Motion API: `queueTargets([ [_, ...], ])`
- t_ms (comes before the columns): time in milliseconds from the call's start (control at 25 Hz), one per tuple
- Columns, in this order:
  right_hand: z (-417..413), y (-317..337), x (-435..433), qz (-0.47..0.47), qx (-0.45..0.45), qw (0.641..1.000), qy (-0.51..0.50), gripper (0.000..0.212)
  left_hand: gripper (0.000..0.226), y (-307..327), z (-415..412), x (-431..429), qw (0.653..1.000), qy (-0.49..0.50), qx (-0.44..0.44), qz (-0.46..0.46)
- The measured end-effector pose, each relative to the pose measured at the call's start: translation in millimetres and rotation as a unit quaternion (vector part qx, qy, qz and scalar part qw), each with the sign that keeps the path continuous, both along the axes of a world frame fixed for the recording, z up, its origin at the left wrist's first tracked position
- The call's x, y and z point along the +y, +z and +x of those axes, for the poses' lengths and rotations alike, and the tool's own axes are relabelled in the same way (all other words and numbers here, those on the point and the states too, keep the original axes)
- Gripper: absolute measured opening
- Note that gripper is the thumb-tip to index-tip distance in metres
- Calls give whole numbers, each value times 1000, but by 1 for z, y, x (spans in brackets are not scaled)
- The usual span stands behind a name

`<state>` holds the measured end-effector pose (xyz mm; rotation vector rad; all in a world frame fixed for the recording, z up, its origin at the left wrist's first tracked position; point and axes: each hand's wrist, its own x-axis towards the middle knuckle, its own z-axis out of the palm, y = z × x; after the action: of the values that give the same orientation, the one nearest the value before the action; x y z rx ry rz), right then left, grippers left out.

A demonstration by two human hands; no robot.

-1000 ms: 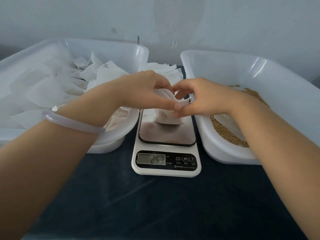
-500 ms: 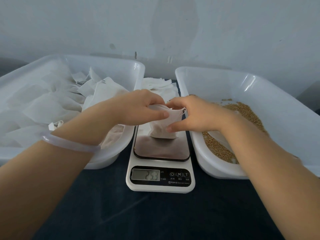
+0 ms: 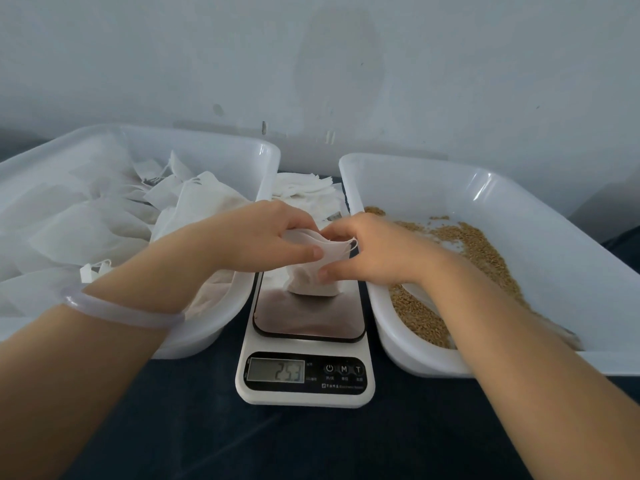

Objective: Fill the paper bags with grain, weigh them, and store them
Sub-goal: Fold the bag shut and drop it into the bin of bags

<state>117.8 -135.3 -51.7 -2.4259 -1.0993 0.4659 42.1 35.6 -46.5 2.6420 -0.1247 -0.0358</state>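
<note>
Dark tabletop (image 3: 311, 445): two tubs (image 3: 266, 174) (image 3: 450, 195), one scale (image 3: 304, 396); left hand (image 3: 263, 233) and right hand (image 3: 374, 251) pinch one bag (image 3: 311, 285).

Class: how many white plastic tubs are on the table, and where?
2. The left tub sits left of the scale, the right tub right of it. None looks hidden.

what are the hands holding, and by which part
Both hold the white paper bag standing on the scale: the left hand pinches its top edge, the right hand its top and right side.
</note>
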Motion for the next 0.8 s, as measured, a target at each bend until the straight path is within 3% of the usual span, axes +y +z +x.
queueTargets([
  [360, -3, 1, 0, 13, 10, 1000, -3, 23, 17, 0, 0, 0, 1000, -10, 5, 1],
  [600, -2, 1, -1, 21, 2, 1000, -5, 21, 15, -2, 0, 0, 1000, -15, -13, 15],
  [680, -3, 1, 0, 16, -7, 1000, -12, 9, 15, -2, 0, -1, 999, -15, -36, 19],
  [800, -7, 3, -2, 48, -46, 997, -26, 22, 17, 1, -1, -3, 993, 4, -110, -34],
])
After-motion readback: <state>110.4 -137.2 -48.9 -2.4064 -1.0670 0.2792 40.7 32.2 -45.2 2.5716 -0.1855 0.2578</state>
